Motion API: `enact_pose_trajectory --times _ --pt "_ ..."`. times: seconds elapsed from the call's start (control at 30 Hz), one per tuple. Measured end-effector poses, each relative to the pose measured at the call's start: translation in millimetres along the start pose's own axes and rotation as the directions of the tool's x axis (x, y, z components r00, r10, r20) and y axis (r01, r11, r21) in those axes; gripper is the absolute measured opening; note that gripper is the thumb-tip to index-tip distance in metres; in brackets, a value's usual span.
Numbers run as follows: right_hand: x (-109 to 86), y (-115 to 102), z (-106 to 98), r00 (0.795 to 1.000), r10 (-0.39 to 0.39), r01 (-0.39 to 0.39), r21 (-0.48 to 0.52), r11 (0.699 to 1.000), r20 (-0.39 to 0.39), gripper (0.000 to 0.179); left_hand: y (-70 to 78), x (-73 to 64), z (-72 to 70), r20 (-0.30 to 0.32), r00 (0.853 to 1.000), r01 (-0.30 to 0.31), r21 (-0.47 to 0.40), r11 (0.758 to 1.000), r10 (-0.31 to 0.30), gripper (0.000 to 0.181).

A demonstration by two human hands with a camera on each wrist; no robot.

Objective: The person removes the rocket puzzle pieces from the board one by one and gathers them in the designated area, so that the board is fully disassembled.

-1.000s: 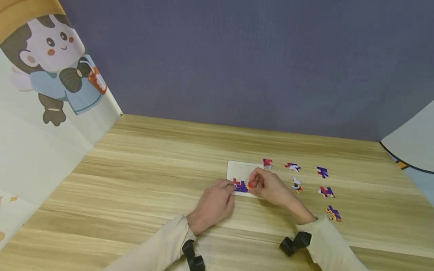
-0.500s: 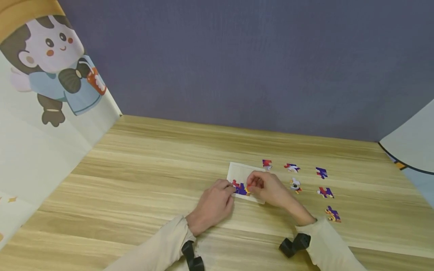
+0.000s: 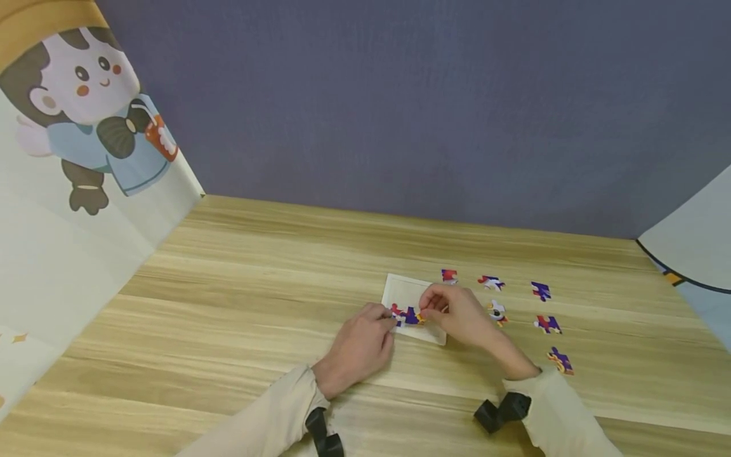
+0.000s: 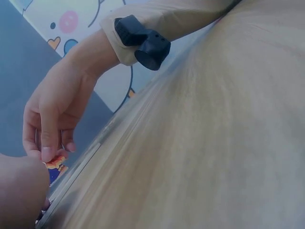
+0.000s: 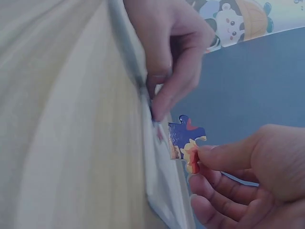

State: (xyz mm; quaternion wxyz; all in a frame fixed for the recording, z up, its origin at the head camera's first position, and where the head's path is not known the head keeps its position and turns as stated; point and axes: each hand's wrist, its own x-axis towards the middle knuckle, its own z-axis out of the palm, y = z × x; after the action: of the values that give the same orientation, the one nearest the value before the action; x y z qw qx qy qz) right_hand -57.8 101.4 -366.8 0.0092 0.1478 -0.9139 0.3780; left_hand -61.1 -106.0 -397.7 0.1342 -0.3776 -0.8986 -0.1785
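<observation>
A small white puzzle tray [image 3: 404, 289] lies at a slant on the table. My left hand [image 3: 361, 346] grips its left edge, fingertips right by a red and purple puzzle piece [image 3: 395, 309]. With thumb and fingers my right hand [image 3: 457, 315] pinches another puzzle piece [image 5: 186, 143], purple with yellow and orange, by its orange end. That piece stands tilted close over the tray in the right wrist view. The left hand's thumb is hidden in the head view; the right wrist view shows the left hand's fingers [image 5: 181, 71] bent at the tray's edge.
Loose puzzle pieces lie right of the tray: a red one [image 3: 449, 276] at its far corner, a white and red one [image 3: 492, 282], a white one [image 3: 497, 312], and purple ones [image 3: 541, 291] farther right. A dark wall [image 3: 400, 114] stands behind the wooden table [image 3: 257, 273].
The tray has turned slightly, its right near corner coming toward me. My right hand has shifted a little right with the puzzle piece; the left hand has stayed in place.
</observation>
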Motion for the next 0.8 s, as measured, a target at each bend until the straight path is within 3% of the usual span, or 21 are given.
enact_pose_trajectory --times 0.43,0.8 --pt "-9.4 -2.5 -26.5 0.999 0.029 -0.029 0.009 1.0 -0.013 0.006 1.9 -1.7 -1.7 0.001 1.0 -0.016 0.022 1.0 0.016 0.013" --pt "-33.4 16.2 -45.5 0.995 0.082 -0.083 -0.025 0.996 -0.048 0.003 -0.1 -1.9 -2.2 -0.01 0.999 -0.032 0.038 0.999 0.033 0.011"
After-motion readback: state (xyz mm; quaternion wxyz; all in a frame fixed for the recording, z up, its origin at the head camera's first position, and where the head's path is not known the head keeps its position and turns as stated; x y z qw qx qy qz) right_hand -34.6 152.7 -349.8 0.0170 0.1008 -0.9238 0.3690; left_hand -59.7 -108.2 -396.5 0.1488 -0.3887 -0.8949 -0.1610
